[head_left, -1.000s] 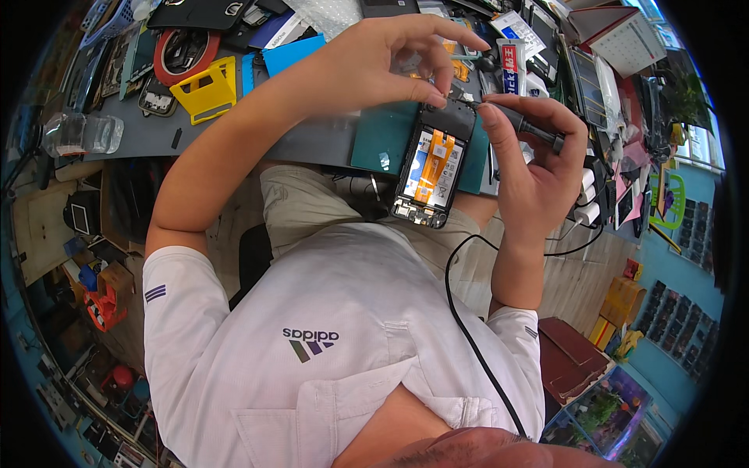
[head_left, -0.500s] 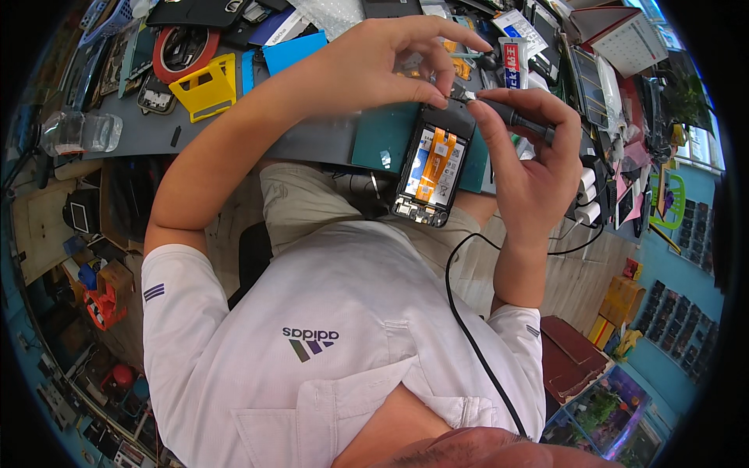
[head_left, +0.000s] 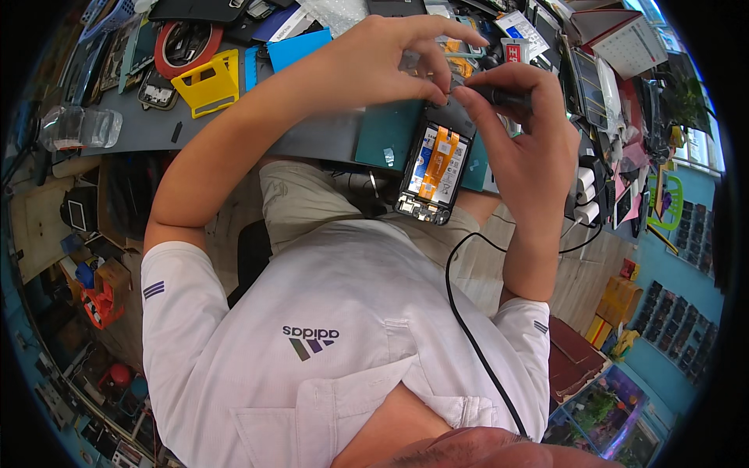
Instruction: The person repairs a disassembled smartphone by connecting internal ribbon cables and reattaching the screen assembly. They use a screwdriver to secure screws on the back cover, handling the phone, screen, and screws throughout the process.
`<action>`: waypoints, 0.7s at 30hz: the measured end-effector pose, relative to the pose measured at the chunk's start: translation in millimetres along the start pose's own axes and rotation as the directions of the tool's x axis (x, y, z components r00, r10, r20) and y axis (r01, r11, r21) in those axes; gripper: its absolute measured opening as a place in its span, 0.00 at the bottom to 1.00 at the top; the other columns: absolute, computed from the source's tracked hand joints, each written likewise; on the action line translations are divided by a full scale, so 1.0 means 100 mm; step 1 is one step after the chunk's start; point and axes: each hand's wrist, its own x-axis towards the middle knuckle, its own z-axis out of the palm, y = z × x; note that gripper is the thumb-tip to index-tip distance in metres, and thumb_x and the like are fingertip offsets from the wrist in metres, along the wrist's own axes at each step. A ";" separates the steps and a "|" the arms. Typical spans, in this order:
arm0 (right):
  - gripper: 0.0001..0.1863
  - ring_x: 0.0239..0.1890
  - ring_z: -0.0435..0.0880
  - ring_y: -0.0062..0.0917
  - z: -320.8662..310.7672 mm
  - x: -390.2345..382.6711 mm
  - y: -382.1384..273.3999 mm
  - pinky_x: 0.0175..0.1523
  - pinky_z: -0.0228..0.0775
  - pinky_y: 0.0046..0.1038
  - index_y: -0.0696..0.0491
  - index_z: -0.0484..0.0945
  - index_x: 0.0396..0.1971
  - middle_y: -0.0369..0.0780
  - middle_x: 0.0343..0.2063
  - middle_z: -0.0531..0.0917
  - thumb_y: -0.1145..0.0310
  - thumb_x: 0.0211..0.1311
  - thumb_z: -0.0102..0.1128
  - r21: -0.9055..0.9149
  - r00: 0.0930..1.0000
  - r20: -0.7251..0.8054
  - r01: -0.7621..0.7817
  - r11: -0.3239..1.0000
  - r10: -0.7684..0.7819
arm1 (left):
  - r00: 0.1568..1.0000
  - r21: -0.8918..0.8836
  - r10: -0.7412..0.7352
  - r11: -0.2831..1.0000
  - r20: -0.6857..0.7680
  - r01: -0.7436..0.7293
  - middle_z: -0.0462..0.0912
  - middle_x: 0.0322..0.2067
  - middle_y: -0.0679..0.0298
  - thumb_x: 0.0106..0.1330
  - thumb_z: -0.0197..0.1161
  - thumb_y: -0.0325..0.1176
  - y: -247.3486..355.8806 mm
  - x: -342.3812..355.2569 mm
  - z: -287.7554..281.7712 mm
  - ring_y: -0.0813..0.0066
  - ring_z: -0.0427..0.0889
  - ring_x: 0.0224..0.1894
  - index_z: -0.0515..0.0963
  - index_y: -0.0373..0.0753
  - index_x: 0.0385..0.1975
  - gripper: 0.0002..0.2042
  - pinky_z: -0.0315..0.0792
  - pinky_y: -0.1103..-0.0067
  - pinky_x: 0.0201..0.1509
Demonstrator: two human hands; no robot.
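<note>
An opened phone (head_left: pixel 449 179), its battery, orange flex cable and lower board exposed, lies tilted at the table's front edge on a teal mat (head_left: pixel 378 140). My left hand (head_left: pixel 390 66) reaches to its top end with thumb and a finger pinched, the index raised; what the pinch holds is too small to make out. My right hand (head_left: pixel 534 129) grips a dark cylindrical screwdriver-like tool (head_left: pixel 503 97), fingertips meeting those of my left hand just above the phone's top, which they partly hide.
A yellow stand (head_left: pixel 199 90), red tape roll (head_left: pixel 183 35), blue sheet (head_left: pixel 292 54) and clear container (head_left: pixel 82 129) sit leftward. A red-and-white tube (head_left: pixel 513 48), white chargers (head_left: pixel 585 191) and a calendar (head_left: pixel 620 43) are rightward. A black cable (head_left: pixel 476 335) runs over my shirt.
My right hand has moved up and left with the tool, closer to my left hand's fingertips over the phone's top. My left hand and the phone have shifted only slightly.
</note>
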 end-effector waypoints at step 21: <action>0.15 0.39 0.94 0.32 0.04 0.05 0.11 0.44 0.88 0.31 0.59 0.76 0.45 0.42 0.38 0.90 0.78 0.64 0.74 -0.011 0.979 0.202 -0.024 1.000 0.026 | 0.993 0.114 -0.028 0.993 0.112 0.015 0.95 0.41 0.57 0.63 0.60 0.29 -0.02 -0.10 -0.15 0.65 0.92 0.46 0.74 0.43 0.74 0.33 0.81 0.73 0.54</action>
